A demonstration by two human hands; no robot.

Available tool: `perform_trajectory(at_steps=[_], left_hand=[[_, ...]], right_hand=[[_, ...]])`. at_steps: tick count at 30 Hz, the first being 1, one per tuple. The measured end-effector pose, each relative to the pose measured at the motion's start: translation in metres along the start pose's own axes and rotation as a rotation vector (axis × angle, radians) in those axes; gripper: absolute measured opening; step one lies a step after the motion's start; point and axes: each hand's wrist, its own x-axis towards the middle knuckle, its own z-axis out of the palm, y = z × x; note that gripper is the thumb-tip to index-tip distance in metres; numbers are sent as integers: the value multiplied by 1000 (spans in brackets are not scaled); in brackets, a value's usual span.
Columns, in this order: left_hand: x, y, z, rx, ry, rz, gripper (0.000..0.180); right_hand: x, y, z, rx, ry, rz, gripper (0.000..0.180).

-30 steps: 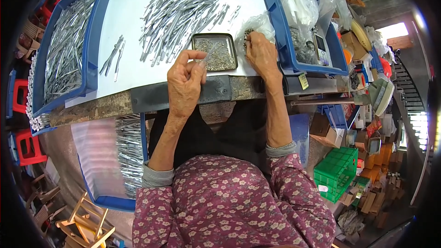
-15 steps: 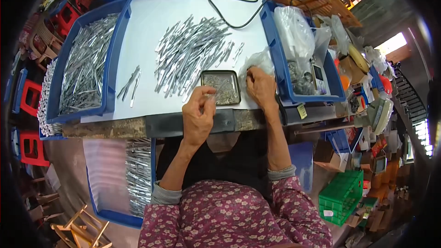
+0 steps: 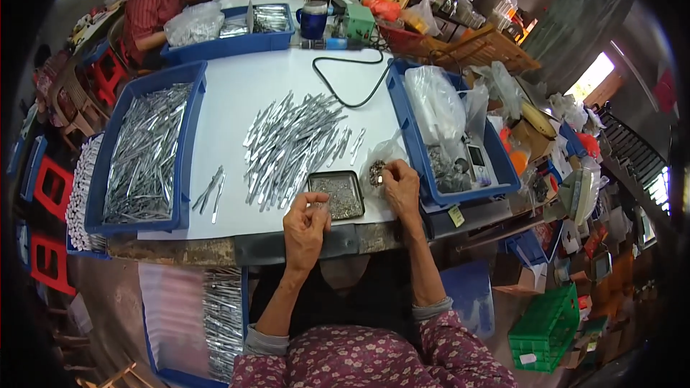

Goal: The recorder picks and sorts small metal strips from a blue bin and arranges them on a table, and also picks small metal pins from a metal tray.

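metal strips point(image 3: 295, 145): bare silvery metal, bright and glossy
small tray point(image 3: 336, 195): dark metal, dull, filled with tiny shiny metal parts
clear bag point(image 3: 379, 160): thin plastic, crinkled, glossy
blue bins point(image 3: 188, 145): hard plastic, smooth
tabletop point(image 3: 237, 97): white, smooth, matt
table edge point(image 3: 201, 249): worn, rough
sleeves point(image 3: 374, 363): patterned cloth, soft, matt

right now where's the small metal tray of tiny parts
In the head view the small metal tray sits near the table's front edge, between the left hand and right hand, just right of the pile of metal strips.
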Motion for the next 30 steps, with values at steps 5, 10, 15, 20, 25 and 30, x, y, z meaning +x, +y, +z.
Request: perform_trajectory(at_steps=[5, 10, 15, 20, 25, 30], left_hand=[[0, -2, 5, -67, -19, 22, 11], [4, -1, 7, -270, -25, -85, 13], [4, -4, 11, -419, -23, -141, 13], [2, -7, 14, -447, -40, -177, 12], [2, -11, 18, -447, -39, -196, 13], [1, -12, 19, -466, -46, -217, 13]], right_hand=[[-10, -35, -7, 441, -111, 123, 9], [-38, -85, -4, 796, -242, 201, 12], [-52, -85, 10, 866, -266, 141, 9], [-58, -82, 14, 855, -242, 110, 7], [-60, -78, 12, 789, -238, 37, 5], [-62, -78, 11, 905, -270, 63, 7]])
